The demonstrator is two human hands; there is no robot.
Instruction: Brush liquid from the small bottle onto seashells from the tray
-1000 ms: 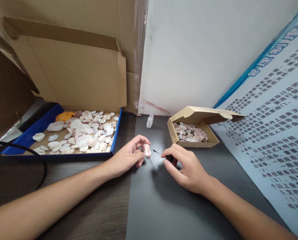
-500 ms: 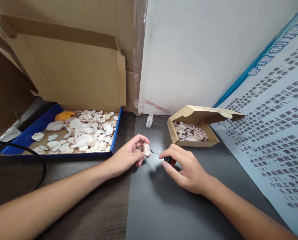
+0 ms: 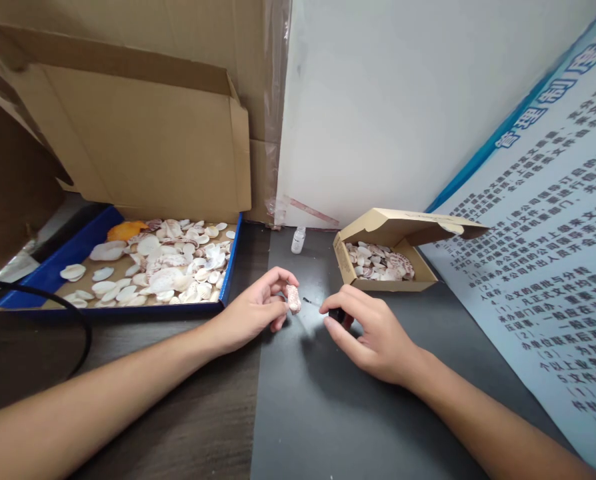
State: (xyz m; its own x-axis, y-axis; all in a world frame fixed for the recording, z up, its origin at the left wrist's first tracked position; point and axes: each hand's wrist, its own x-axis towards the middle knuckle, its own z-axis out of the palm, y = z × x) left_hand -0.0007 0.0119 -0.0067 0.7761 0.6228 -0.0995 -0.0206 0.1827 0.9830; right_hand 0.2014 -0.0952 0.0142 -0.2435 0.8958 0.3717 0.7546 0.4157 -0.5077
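Between the fingertips of my left hand (image 3: 262,303) is a small pinkish-white speckled shell piece (image 3: 293,299), pinched and held above the dark mat. My right hand (image 3: 368,330) grips a black-capped brush applicator (image 3: 336,314) between thumb and fingers. Its thin stem points left, and the dark brush tip ends just short of the shell piece with a small gap between. Beyond both hands a small clear glass bottle (image 3: 298,241) with a whitish look stands upright on the mat, its cap off.
At the left, a blue-rimmed cardboard box (image 3: 232,260) with its lid raised holds many loose shells (image 3: 171,263). A smaller tan box (image 3: 345,263) with shells stands at the back right. A black cable (image 3: 85,327) curves in from the left. A printed poster (image 3: 543,233) lines the right side.
The brush tip has drawn back slightly to the right, from touching or nearly touching the shell piece to a visible gap. My left hand keeps its hold almost unmoved.
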